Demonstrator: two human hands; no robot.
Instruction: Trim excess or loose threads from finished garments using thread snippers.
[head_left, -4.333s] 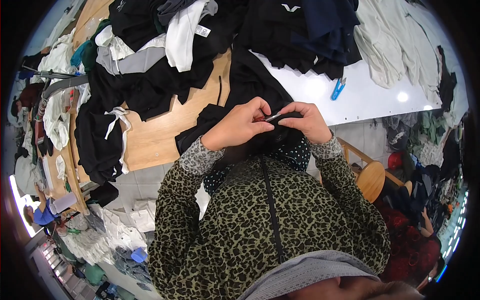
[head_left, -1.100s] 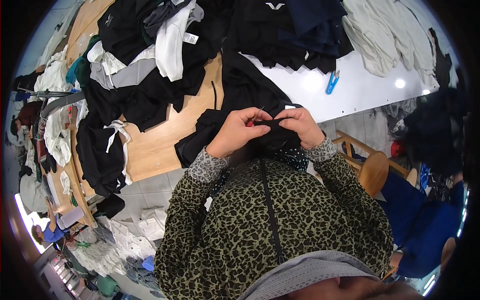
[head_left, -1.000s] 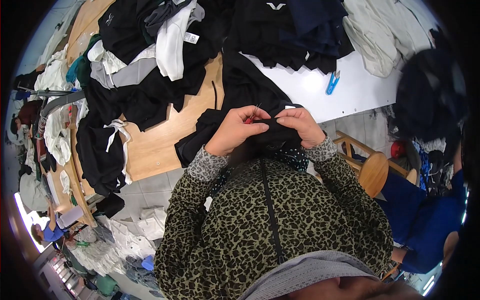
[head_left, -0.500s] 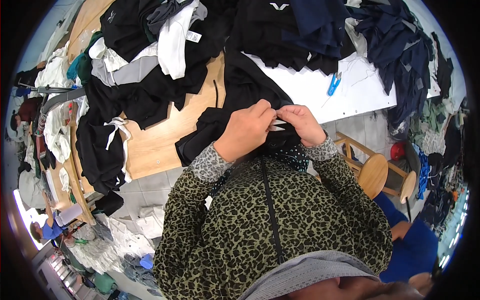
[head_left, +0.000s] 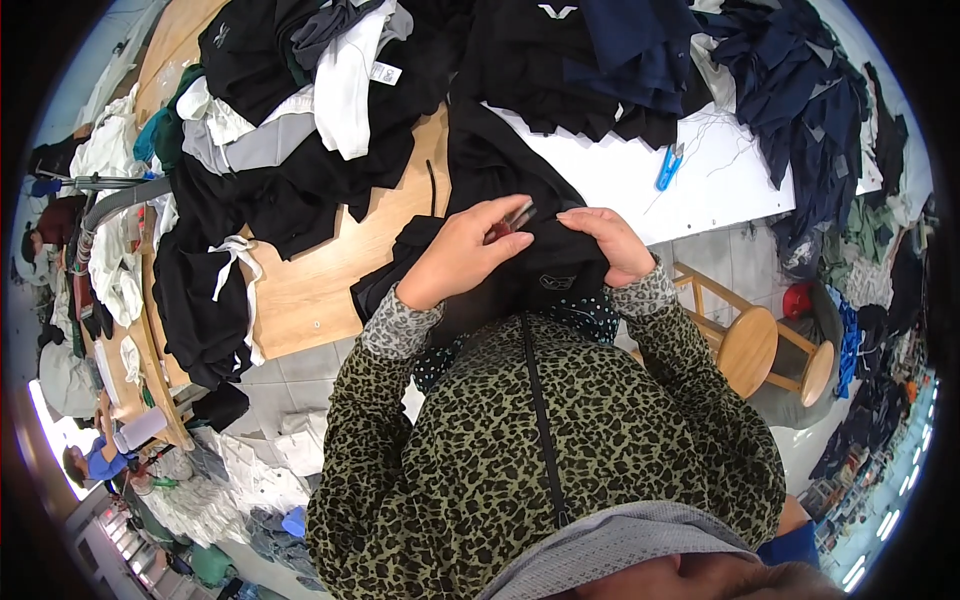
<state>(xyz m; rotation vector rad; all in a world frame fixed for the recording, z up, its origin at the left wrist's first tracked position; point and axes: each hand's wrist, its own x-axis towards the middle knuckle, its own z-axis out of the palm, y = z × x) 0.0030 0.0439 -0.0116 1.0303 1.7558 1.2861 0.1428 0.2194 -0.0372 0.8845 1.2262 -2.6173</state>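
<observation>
My left hand (head_left: pixel 462 252) is curled around small metal snips (head_left: pixel 519 214), which show as a shiny blur between thumb and fingers. To its right, my right hand (head_left: pixel 615 244) pinches the edge of a black garment (head_left: pixel 525 255), thumb and fingertips together. The garment hangs over the table edge in front of my body, and a small outlined logo shows on its lower part. A gap of dark cloth separates the two hands. The palm hides part of the snips.
Blue-handled thread snips (head_left: pixel 669 168) lie on the white tabletop (head_left: pixel 720 190). Black garments (head_left: pixel 290 200) are heaped on the wooden table (head_left: pixel 300 300) to the left. Navy clothes (head_left: pixel 810 120) hang at the far right. A wooden stool (head_left: pixel 746 350) stands to my right.
My left hand has drawn back leftward from my right hand, and the snips' pale tips no longer point right beside it. The person in blue at lower right has moved mostly out of sight.
</observation>
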